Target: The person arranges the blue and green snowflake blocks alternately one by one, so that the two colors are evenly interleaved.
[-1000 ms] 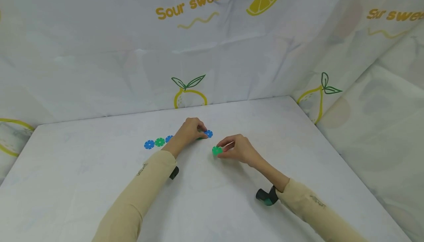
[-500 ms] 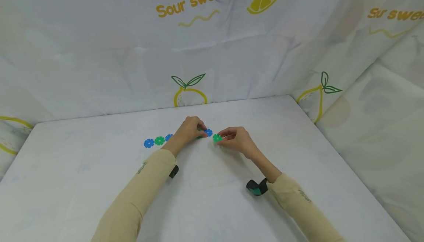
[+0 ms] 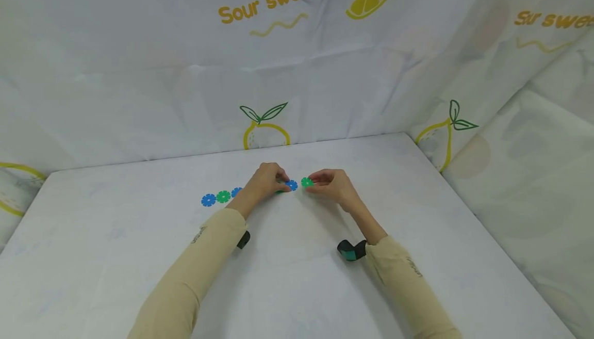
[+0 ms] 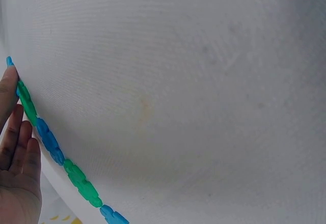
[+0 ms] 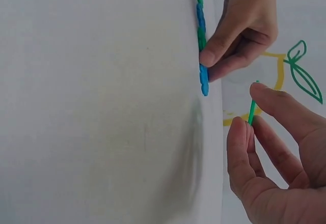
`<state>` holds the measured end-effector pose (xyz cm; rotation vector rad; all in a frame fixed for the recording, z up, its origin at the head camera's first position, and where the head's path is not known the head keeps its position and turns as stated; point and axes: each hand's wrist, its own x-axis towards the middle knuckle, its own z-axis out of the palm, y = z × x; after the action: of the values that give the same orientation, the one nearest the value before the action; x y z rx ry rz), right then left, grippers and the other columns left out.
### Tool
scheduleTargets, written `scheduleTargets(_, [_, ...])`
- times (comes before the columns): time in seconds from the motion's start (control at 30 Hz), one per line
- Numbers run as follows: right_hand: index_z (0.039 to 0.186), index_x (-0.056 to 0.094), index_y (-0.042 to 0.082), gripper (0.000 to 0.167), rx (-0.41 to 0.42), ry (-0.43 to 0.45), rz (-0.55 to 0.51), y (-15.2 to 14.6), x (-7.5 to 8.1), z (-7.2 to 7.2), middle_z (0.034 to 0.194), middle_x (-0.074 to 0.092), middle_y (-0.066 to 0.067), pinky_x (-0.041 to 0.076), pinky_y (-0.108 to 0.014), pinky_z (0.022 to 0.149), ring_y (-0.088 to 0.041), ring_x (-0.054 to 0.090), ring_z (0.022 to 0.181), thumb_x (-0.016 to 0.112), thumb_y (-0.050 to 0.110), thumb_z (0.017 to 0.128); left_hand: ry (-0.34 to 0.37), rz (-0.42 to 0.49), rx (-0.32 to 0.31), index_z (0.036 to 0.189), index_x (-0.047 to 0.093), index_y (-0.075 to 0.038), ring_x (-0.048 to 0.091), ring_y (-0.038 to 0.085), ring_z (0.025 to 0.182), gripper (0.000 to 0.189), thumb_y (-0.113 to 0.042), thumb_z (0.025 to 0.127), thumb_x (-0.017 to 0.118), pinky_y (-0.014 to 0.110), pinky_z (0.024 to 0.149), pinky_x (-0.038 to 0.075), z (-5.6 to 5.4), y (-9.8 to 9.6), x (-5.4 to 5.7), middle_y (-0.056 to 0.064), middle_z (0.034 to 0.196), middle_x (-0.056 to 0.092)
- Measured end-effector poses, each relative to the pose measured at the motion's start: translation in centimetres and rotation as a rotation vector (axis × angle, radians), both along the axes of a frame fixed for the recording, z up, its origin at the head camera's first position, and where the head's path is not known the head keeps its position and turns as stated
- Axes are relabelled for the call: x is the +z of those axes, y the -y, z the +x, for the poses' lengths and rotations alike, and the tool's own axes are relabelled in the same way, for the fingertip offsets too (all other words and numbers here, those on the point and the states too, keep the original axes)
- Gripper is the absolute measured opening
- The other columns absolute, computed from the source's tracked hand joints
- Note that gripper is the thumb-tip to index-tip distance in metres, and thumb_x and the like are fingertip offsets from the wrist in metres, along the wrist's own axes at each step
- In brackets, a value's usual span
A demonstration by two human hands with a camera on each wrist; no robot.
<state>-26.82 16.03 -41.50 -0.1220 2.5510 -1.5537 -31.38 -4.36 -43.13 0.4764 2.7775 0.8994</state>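
Note:
A chain of notched plastic snowflake discs, alternating blue and green, runs across the white table; its leftmost blue disc (image 3: 208, 200) shows in the head view. My left hand (image 3: 265, 181) pinches the chain near its right end, at the blue end disc (image 3: 292, 185), and covers part of the middle discs. Between thumb and fingertips, my right hand (image 3: 337, 188) holds a loose green snowflake disc (image 3: 307, 182), seen edge-on in the right wrist view. A small gap separates this disc from the chain's end. Several chain discs (image 4: 50, 141) appear edge-on in the left wrist view.
The white table (image 3: 287, 282) ends at a white curtain (image 3: 139, 107) printed with lemons and lettering at the back. More of the printed cloth hangs on the right. A black wrist camera (image 3: 351, 250) sits under the right forearm.
My right hand has moved away from me with the green disc, from in front of the chain's end to roughly level with it. The left hand has stayed on the chain.

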Motion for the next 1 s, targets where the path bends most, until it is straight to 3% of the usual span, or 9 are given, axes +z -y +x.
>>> scheduleTargets(0.33, [0.113, 0.065, -0.004, 0.036, 0.126, 0.067, -0.092, -1.1, -0.1, -1.5, 0.108, 0.067, -0.016, 0.053, -0.024, 0.081, -0.018, 0.063, 0.093, 0.076, 0.007, 0.081, -0.007, 0.001, -0.004, 0.097, 0.075, -0.006, 0.059, 0.02, 0.1, 0.023, -0.019, 0.079, 0.08, 0.034, 0.092, 0.047, -0.1, 0.0, 0.0, 0.004, 0.101, 0.07])
scheduleTargets(0.77, [0.115, 0.062, -0.008, 0.036, 0.15, 0.104, -0.132, -1.3, 0.1, -2.5, 0.113, 0.061, -0.019, 0.055, -0.03, 0.08, -0.018, 0.064, 0.091, 0.073, 0.001, 0.081, -0.008, -0.01, -0.006, 0.098, 0.075, -0.007, 0.058, 0.021, 0.103, 0.023, -0.019, 0.08, 0.079, 0.035, 0.094, 0.046, -0.1, 0.1, -0.1, 0.005, 0.105, 0.067])
scheduleTargets(1.0, [0.115, 0.063, -0.007, 0.037, 0.14, 0.091, -0.087, -1.3, 0.0, -2.6, 0.113, 0.062, -0.019, 0.054, -0.027, 0.079, -0.016, 0.064, 0.091, 0.074, 0.002, 0.082, -0.014, -0.005, -0.015, 0.099, 0.075, -0.006, 0.059, 0.021, 0.104, 0.024, -0.02, 0.08, 0.079, 0.035, 0.094, 0.046, -0.1, 0.2, 0.0, 0.005, 0.104, 0.068])
